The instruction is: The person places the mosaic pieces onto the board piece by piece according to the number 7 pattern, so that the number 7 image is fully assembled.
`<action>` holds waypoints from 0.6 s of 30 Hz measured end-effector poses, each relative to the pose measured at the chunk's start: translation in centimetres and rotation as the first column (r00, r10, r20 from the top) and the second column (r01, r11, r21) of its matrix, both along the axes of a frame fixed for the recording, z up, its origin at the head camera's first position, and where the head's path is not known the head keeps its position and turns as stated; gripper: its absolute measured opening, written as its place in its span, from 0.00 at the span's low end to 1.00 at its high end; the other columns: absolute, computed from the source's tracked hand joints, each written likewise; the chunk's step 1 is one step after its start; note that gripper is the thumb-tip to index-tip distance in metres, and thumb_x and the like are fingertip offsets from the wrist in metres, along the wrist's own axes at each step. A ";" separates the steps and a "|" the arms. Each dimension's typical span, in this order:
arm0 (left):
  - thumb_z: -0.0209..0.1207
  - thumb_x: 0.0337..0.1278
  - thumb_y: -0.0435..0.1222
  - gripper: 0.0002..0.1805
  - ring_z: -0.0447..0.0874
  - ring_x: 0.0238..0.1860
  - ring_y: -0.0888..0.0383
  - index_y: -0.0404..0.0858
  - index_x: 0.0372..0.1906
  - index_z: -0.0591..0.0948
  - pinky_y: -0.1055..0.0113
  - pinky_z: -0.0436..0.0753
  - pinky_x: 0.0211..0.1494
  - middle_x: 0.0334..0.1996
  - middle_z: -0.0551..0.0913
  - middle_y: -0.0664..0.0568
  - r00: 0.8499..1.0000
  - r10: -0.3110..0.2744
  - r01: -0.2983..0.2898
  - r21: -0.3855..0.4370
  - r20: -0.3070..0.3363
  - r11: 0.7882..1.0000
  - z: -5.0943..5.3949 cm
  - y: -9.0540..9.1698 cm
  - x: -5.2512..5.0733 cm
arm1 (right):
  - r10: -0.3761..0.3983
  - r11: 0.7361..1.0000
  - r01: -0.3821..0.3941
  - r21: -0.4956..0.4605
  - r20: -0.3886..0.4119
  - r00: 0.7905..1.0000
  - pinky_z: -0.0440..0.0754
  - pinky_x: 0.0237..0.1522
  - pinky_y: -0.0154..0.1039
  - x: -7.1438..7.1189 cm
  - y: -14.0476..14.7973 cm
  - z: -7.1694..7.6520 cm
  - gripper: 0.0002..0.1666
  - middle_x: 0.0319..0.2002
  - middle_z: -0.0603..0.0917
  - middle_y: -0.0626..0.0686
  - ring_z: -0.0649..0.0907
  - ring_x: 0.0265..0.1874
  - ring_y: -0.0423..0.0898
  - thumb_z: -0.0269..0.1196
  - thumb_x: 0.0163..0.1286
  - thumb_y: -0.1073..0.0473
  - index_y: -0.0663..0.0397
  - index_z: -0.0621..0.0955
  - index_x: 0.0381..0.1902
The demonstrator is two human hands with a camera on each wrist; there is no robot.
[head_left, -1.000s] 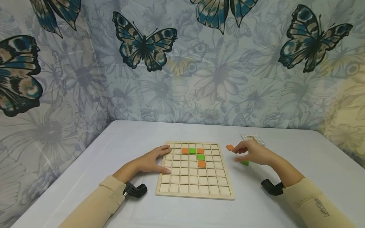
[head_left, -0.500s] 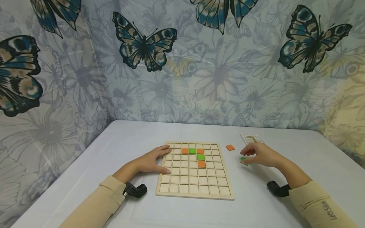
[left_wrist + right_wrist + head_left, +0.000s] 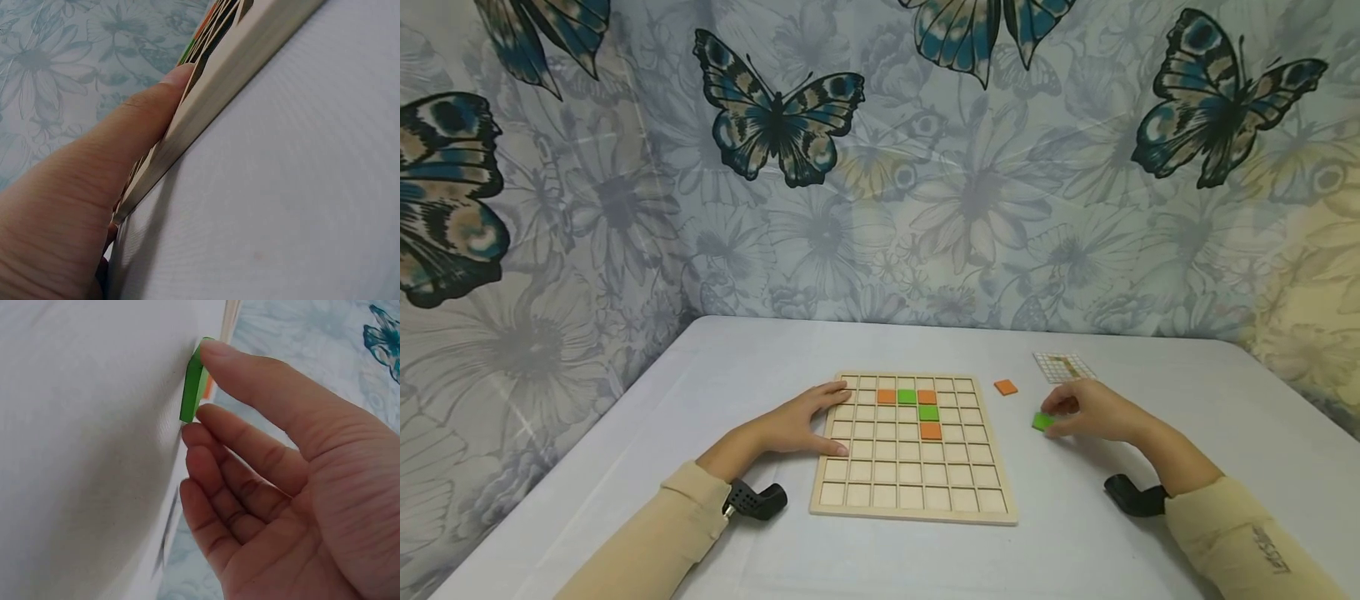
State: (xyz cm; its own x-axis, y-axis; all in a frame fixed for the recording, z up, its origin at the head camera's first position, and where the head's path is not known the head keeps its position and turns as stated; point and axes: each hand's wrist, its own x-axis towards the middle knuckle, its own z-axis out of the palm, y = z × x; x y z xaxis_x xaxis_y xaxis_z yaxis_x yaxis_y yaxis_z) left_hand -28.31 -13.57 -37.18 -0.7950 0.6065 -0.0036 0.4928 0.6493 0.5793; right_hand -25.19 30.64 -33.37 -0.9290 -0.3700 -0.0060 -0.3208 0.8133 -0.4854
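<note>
My left hand rests along the left edge of a wooden grid board, its fingers spread and fairly straight. In the left wrist view the thumb lies over the board's rim. Off the board's right side, my right hand pinches a green square tile between thumb and index finger, low over the tablecloth; the other fingers are loosely bent. Several orange and green tiles sit in the board's cells, among them a green tile and an orange tile.
A loose orange tile lies between the board and the right hand. Behind that hand is a small printed grid card. White cloth covers the table, with patterned fabric hanging behind.
My right hand has moved away from near the loose orange tile, rightward to the green tile, and now pinches it. The left hand and board have stayed put.
</note>
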 end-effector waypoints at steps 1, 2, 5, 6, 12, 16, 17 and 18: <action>0.68 0.41 0.56 0.51 0.43 0.74 0.46 0.46 0.71 0.60 0.43 0.52 0.72 0.74 0.50 0.53 1.000 -0.001 0.001 0.001 -0.001 1.000 0.0 0.0 0.0 | -0.003 1.000 0.003 -0.003 0.007 1.000 0.79 0.37 0.30 -0.1 0.0 -0.1 0.21 0.37 0.85 0.51 0.80 0.37 0.43 0.72 0.50 0.54 0.62 0.83 0.37; 0.68 0.41 0.56 0.51 0.43 0.74 0.46 0.46 0.71 0.60 0.43 0.52 0.72 0.74 0.50 0.53 1.000 -0.002 0.002 0.003 -0.003 1.000 0.0 -0.1 0.0 | -0.005 1.000 0.005 -0.005 0.010 1.000 0.79 0.36 0.30 -0.1 0.0 -0.1 0.20 0.37 0.85 0.51 0.80 0.37 0.43 0.72 0.50 0.54 0.62 0.83 0.37; 0.68 0.41 0.56 0.50 0.43 0.74 0.46 0.46 0.71 0.60 0.43 0.52 0.72 0.74 0.50 0.53 1.000 -0.007 0.007 0.005 -0.006 1.000 0.0 -0.1 -0.1 | -0.015 1.000 0.015 -0.005 0.019 1.000 0.79 0.36 0.30 -0.2 0.0 -0.2 0.19 0.35 0.84 0.51 0.80 0.36 0.42 0.73 0.50 0.55 0.62 0.83 0.36; 0.68 0.41 0.56 0.50 0.43 0.74 0.46 0.45 0.71 0.60 0.43 0.52 0.72 0.74 0.50 0.53 1.000 -0.010 0.010 0.005 -0.006 1.000 0.0 -0.1 -0.1 | -0.019 1.000 0.019 -0.006 0.024 1.000 0.79 0.35 0.30 -0.2 0.1 -0.2 0.19 0.35 0.84 0.50 0.80 0.35 0.42 0.73 0.49 0.55 0.61 0.83 0.35; 0.68 0.41 0.56 0.51 0.43 0.74 0.46 0.45 0.71 0.59 0.43 0.52 0.72 0.74 0.49 0.52 1.000 -0.012 0.012 0.009 0.000 1.000 0.1 0.0 0.0 | -0.022 1.000 0.022 -0.015 0.042 0.999 0.78 0.33 0.29 -0.2 0.2 -0.2 0.17 0.32 0.84 0.50 0.79 0.32 0.40 0.73 0.49 0.56 0.61 0.83 0.33; 0.68 0.41 0.56 0.50 0.43 0.74 0.46 0.44 0.71 0.60 0.43 0.52 0.72 0.74 0.50 0.52 1.000 -0.008 0.008 0.012 0.001 1.000 0.2 0.0 0.0 | -0.019 1.000 0.019 -0.014 0.044 0.999 0.78 0.32 0.30 -0.2 0.2 -0.2 0.16 0.32 0.84 0.49 0.78 0.31 0.41 0.72 0.50 0.57 0.61 0.83 0.33; 0.68 0.41 0.56 0.50 0.43 0.74 0.46 0.44 0.71 0.60 0.43 0.52 0.72 0.74 0.50 0.52 1.000 -0.009 0.009 0.012 0.001 1.000 0.2 0.0 0.0 | -0.025 1.000 0.026 -0.015 0.050 0.998 0.78 0.32 0.29 -0.2 0.1 -0.2 0.16 0.32 0.84 0.49 0.78 0.31 0.41 0.72 0.50 0.57 0.61 0.83 0.33; 0.68 0.41 0.56 0.50 0.43 0.74 0.46 0.44 0.71 0.60 0.43 0.52 0.72 0.74 0.50 0.52 1.000 -0.009 0.009 0.010 -0.001 1.000 0.1 0.0 0.0 | -0.024 1.000 0.025 -0.015 0.052 0.998 0.78 0.31 0.29 -0.2 0.1 -0.2 0.16 0.32 0.84 0.49 0.78 0.31 0.42 0.72 0.50 0.57 0.61 0.83 0.33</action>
